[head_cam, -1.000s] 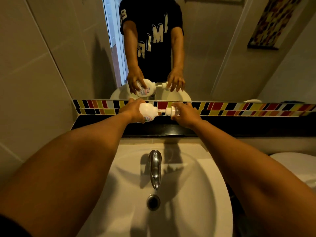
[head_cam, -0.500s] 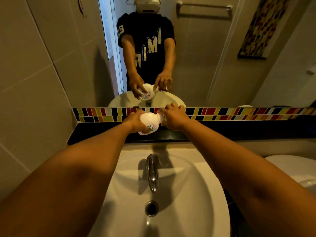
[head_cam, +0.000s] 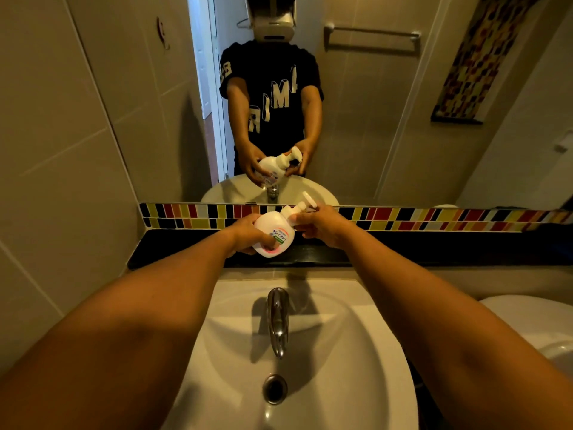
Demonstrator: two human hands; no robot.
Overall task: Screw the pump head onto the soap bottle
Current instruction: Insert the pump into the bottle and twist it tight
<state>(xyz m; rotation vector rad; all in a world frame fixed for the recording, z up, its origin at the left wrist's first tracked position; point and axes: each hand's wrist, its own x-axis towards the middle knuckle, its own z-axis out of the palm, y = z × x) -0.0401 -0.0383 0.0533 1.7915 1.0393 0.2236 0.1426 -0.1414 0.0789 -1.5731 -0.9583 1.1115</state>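
Observation:
A white soap bottle (head_cam: 273, 232) with a printed label is held tilted over the black ledge, its neck pointing up and to the right. My left hand (head_cam: 248, 232) wraps its body from the left. The white pump head (head_cam: 305, 204) sits in the bottle's neck, nozzle up. My right hand (head_cam: 321, 225) pinches the pump's collar with thumb and fingers. The mirror above repeats both hands and the bottle.
A white sink (head_cam: 325, 367) with a chrome tap (head_cam: 278, 321) and a drain (head_cam: 275, 388) lies below the arms. A black ledge (head_cam: 434, 249) and a coloured tile strip (head_cam: 418, 218) run along the mirror. A white toilet lid (head_cam: 533, 321) is at the right.
The pump head, held apart from the bottle a second ago, now sits in its neck. The bottle has tipped from lying sideways to more upright, and my right hand has closed in on the collar.

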